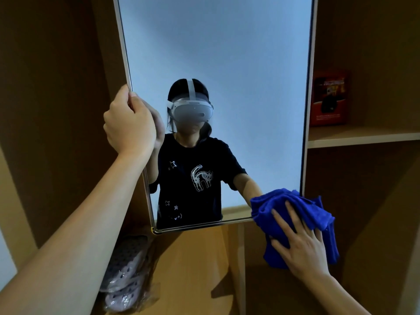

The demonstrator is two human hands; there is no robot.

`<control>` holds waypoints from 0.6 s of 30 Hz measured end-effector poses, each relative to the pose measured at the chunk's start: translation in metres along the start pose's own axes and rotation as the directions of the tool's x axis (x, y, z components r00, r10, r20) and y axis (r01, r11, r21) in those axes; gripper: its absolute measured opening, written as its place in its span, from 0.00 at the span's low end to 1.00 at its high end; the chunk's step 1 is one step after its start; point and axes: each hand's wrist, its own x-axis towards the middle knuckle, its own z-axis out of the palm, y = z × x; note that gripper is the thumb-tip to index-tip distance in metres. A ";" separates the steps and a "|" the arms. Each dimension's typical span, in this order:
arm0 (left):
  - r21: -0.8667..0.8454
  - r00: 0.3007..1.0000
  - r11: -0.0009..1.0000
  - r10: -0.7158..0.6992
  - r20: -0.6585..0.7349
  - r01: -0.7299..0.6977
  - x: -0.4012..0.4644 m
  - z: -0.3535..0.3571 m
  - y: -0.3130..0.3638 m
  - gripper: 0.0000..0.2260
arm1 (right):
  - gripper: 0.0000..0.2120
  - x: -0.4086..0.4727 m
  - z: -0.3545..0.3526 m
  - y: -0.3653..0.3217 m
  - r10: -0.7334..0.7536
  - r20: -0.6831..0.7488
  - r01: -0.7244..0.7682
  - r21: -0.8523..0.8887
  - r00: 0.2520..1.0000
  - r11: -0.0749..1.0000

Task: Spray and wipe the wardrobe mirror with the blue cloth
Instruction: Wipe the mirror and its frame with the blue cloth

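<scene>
The wardrobe mirror is a tall silver-framed panel in the middle of the head view, reflecting a person in a dark shirt and a headset. My left hand grips the mirror's left frame edge, fingers curled round it. A crumpled blue cloth lies against the mirror's bottom right corner and hangs below it. My right hand presses flat on the cloth with straight, spread fingers. No spray bottle is in view.
Wooden wardrobe walls surround the mirror. A shelf on the right holds a red box. Pale pink perforated shoes in a clear bag lie on the wardrobe floor at lower left.
</scene>
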 end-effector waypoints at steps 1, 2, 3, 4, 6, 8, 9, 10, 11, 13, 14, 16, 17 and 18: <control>0.004 1.000 1.000 0.002 0.002 -0.002 -0.001 -0.001 0.000 0.17 | 0.31 0.003 0.000 -0.003 0.015 -0.009 -0.015 0.027 1.000 1.000; 0.004 1.000 1.000 0.003 0.005 -0.003 -0.001 -0.002 0.001 0.17 | 0.31 0.007 -0.003 -0.007 0.029 -0.021 -0.028 0.060 0.999 0.998; 0.002 1.000 1.000 0.007 0.008 -0.007 -0.001 -0.002 0.000 0.18 | 0.32 0.013 -0.006 -0.012 0.033 -0.035 -0.030 0.090 0.999 0.995; -0.002 1.000 1.000 0.011 0.010 -0.011 -0.002 -0.002 0.000 0.18 | 0.32 0.021 -0.012 -0.017 0.023 -0.051 -0.017 0.114 0.998 0.993; -0.002 1.000 1.000 0.007 0.015 -0.007 -0.002 -0.003 0.001 0.18 | 0.30 0.039 -0.027 -0.028 -0.029 -0.100 0.044 0.150 0.995 0.988; -0.005 1.000 1.000 0.001 0.019 -0.001 -0.003 -0.004 0.002 0.18 | 0.24 0.058 -0.042 -0.039 -0.083 -0.180 0.117 0.186 0.980 0.976; -0.011 1.000 1.000 -0.004 0.025 0.004 -0.003 -0.006 0.003 0.18 | 0.21 0.068 -0.048 -0.044 -0.094 -0.234 0.141 0.194 0.968 0.971; -0.015 0.999 1.000 -0.011 0.033 0.011 -0.004 -0.007 0.005 0.18 | 0.19 0.078 -0.051 -0.047 -0.088 -0.286 0.149 0.199 0.954 0.969; -0.014 0.999 1.000 -0.016 0.043 0.016 -0.004 -0.008 0.006 0.18 | 0.18 0.086 -0.053 -0.049 -0.065 -0.331 0.141 0.212 0.941 0.967; -0.015 0.999 1.000 -0.009 0.051 0.010 -0.005 -0.009 0.005 0.18 | 0.23 0.097 -0.053 -0.051 0.006 -0.378 0.100 0.262 0.926 0.960; -0.022 0.999 1.000 -0.001 0.050 0.002 -0.005 -0.010 0.004 0.18 | 0.25 0.100 -0.052 -0.052 0.026 -0.385 0.080 0.256 0.922 0.963; -0.035 0.999 0.999 0.000 0.052 0.001 -0.004 -0.010 0.004 0.18 | 0.27 0.103 -0.049 -0.050 0.003 -0.411 0.060 0.140 0.912 0.988; -0.034 0.999 0.999 -0.003 0.054 0.005 -0.004 -0.010 0.004 0.18 | 0.27 0.103 -0.048 -0.050 -0.017 -0.426 0.054 0.075 0.904 0.996; -0.033 0.998 0.999 -0.004 0.057 0.005 -0.004 -0.010 0.004 0.18 | 0.27 0.103 -0.047 -0.049 -0.028 -0.437 0.045 0.029 0.899 0.999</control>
